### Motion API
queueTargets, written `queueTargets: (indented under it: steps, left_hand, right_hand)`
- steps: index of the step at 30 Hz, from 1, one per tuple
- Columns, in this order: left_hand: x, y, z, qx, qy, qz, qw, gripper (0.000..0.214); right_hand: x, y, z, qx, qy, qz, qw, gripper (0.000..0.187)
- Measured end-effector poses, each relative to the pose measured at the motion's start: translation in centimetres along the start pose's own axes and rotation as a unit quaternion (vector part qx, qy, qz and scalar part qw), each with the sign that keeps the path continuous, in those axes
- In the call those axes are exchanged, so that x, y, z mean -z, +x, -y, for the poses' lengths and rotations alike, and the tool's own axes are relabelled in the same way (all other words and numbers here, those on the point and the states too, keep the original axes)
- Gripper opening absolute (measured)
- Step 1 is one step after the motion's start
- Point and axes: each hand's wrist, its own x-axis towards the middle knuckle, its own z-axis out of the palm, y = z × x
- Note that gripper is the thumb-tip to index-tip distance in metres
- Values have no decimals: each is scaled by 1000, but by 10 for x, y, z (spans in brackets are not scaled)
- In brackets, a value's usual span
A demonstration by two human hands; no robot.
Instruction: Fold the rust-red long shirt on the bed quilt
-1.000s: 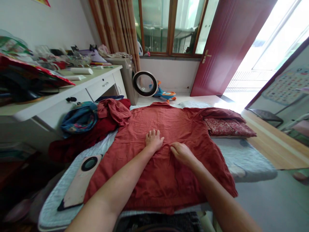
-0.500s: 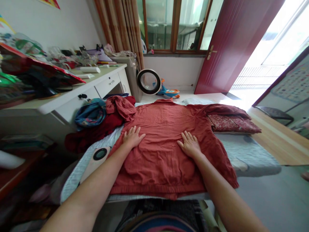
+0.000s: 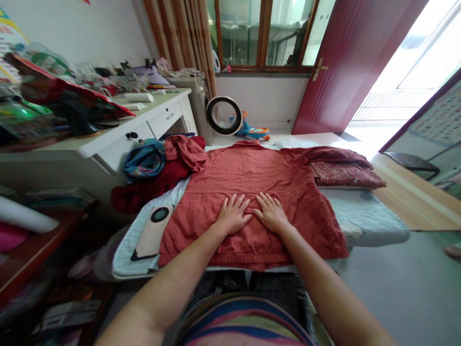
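A rust-red jacket or shirt [image 3: 248, 173] lies spread out on a table covered with pale blue cloth [image 3: 363, 211]. Its collar points away from me and its hem faces me. My left hand [image 3: 233, 214] rests flat on the lower middle of the garment, fingers spread. Close beside it, my right hand [image 3: 272, 212] is also laid flat with the fingers apart. Neither holds anything. Small wrinkles show in the fabric around both hands. One sleeve [image 3: 185, 153] is bunched at the left; the other stretches right over a folded patterned cloth [image 3: 345, 174].
A smartphone [image 3: 154, 233] lies at the table's left corner. Behind it are a dark red cloth [image 3: 151, 190] and a blue patterned cloth [image 3: 144, 158]. A white desk [image 3: 108, 139] loaded with items stands left. Farther back are an open washing-machine door [image 3: 224, 115] and a red door [image 3: 345, 62].
My left hand has slid right across the garment, and my right hand has moved slightly left, so they now lie close together. The view has shifted a little, showing the whole phone.
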Motion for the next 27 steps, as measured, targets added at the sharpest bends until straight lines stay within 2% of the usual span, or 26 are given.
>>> queueTargets:
  steps: [3, 10, 13, 15, 18, 20, 22, 24, 27]
  left_hand:
    - [-7, -5, -1, 9, 8, -26, 1000, 66]
    - [-2, -6, 0, 13, 10, -18, 1000, 66]
    - [0, -9, -3, 8, 15, -31, 999, 62]
    - [0, -10, -7, -26, 16, -47, 998, 53]
    - [-2, -10, -17, -68, -6, -44, 997, 44]
    - [-4, -8, -25, -47, -31, -23, 998, 45]
    - [-5, -8, -35, -8, -45, -7, 999, 47]
    - [-5, -9, -44, 18, -46, -10, 999, 50]
    - [-7, -15, -54, 30, -38, -53, 997, 52]
  right_hand:
    - [1, -11, -15, -34, -21, -2, 999, 66]
    - [5, -39, -47, -128, -63, 9, 990, 69]
    - [9, -49, -52, -156, -61, 9, 986, 71]
    - [13, -52, -46, -171, -52, 1, 984, 71]
    - [16, -50, -25, -136, -23, -48, 989, 66]
    - [13, -46, -9, -46, 10, -50, 998, 62]
    - [7, -45, -1, 4, 27, -29, 999, 57]
    - [2, -48, -4, 5, 25, -22, 999, 57]
    - [3, -60, -24, -44, 12, -34, 998, 60]
